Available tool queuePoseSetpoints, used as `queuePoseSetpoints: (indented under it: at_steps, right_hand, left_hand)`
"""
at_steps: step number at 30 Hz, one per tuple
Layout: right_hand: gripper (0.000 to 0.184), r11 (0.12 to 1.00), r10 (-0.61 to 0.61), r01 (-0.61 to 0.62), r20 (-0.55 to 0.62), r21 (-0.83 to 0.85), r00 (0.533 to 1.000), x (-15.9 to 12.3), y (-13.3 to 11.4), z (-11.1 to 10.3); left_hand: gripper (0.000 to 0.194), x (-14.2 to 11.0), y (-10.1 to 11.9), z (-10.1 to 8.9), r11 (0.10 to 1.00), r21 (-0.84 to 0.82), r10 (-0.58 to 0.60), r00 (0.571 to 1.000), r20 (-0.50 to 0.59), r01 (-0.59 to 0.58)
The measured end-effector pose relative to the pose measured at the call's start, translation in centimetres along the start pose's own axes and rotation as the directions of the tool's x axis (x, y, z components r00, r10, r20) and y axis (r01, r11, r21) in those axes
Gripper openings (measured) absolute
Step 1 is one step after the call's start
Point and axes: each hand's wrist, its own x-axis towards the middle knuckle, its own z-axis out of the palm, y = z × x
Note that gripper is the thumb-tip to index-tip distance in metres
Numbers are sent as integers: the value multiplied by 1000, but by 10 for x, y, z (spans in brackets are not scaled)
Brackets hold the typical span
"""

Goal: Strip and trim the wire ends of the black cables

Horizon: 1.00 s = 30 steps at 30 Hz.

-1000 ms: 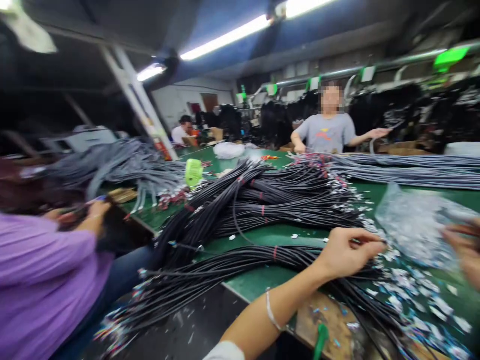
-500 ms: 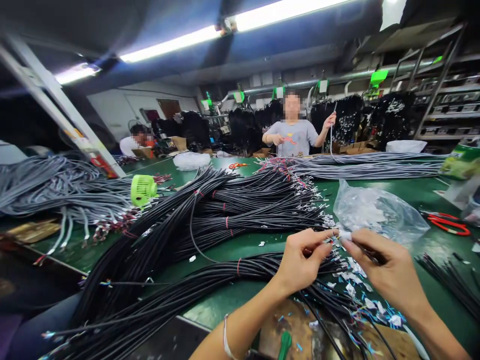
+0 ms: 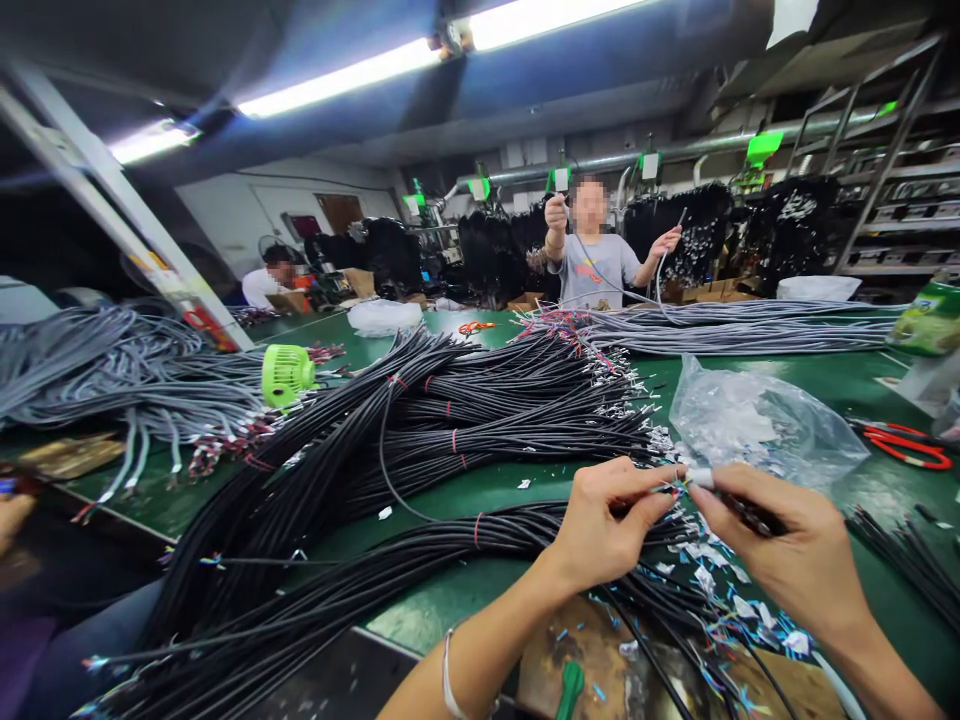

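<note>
My left hand pinches thin coloured wires between thumb and forefinger above the black cables. Right beside it, the fingertips of my right hand are closed on a small white cylindrical piece at the wires' end. Something dark shows within my right palm, but I cannot make out what it is. Under both hands lie stripped cable ends and white and blue scraps. A tied bundle of black cables runs leftward from below my left hand.
Larger black cable bundles cover the middle of the green table. A clear plastic bag and red-handled scissors lie to the right. Left stand a green fan and grey cables. A co-worker handles grey cable opposite.
My hands stay together, shifted slightly right in view, and more of the white piece shows. The co-worker opposite has raised one hand. Another person's hand has appeared at the left edge.
</note>
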Motion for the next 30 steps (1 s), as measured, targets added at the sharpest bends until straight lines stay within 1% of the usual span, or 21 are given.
queuePoseSetpoints:
  at_steps: [3,7,11,14,19,22,24,26,28,30]
  right_hand:
    - [5,1000,7,-7,-3,5,1000,0,0,0]
    - [1,1000,17,-17,6,23,1000,0,1,-1]
    - [1,1000,-8,8,16,14,1000,0,1,-1]
    - [5,999,-35,35,21,-10,999,-2,2,-1]
    - [10,996,-77,77,15,-52,997,-7,7,0]
    - [13,994,-89,89,7,-56,996,-8,9,1]
    - [15,996,-75,75,-5,-45,997,-8,9,3]
    - [14,999,-38,38,-19,-16,999,-7,6,5]
    - [9,1000,12,-12,-42,21,999,-8,1,8]
    - [6,999,39,-37,-86,25,996,-10,-2,10]
  left_hand:
    - [28,0,1,-1,1000,2,-4,1000,16,4]
    - [30,0,0,-2,1000,-15,-13,998,61,14]
    - [30,0,-1,-1,997,-55,-45,998,52,48]
    - [30,0,-1,0,993,-91,-67,997,42,71]
    - [30,-1,-3,0,983,-144,-103,992,65,112]
    - [29,-1,-4,2,978,-161,-128,990,58,135]
    - [29,-2,-4,3,977,-160,-132,990,47,138]
    - [30,-3,-5,4,972,-177,-147,988,44,152]
    - [31,-3,-6,5,952,-239,-183,981,57,192]
    - [33,-3,-7,5,910,-335,-230,970,84,245]
